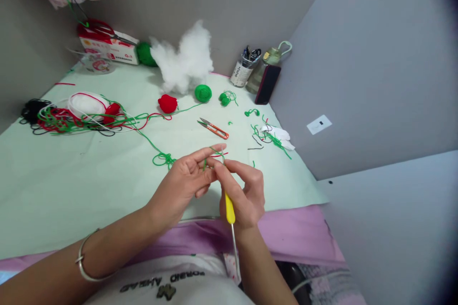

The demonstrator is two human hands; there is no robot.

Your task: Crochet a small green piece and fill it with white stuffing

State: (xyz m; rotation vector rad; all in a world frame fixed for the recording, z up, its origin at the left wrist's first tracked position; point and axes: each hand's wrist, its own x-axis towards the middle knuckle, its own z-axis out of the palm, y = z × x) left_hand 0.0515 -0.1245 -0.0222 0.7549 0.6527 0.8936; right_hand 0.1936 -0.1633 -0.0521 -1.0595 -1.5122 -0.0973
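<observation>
My left hand (186, 181) pinches a strand of green yarn (162, 158) that runs back across the pale green table (71, 186) to a tangle of yarn (75, 119). My right hand (243, 195) grips a crochet hook with a yellow handle (229, 209), its metal tip up at the yarn between my fingers. Both hands meet above the near part of the table. A silver bangle (84, 262) is on my left wrist.
Orange thread snips (214, 128) lie just beyond my hands. Farther back are a red crocheted piece (167, 103), a green crocheted piece (202, 93), white stuffing (186, 62), a cup of pens (245, 69), a bottle (272, 57) and a dark phone (267, 85). Yarn scraps (275, 138) lie right.
</observation>
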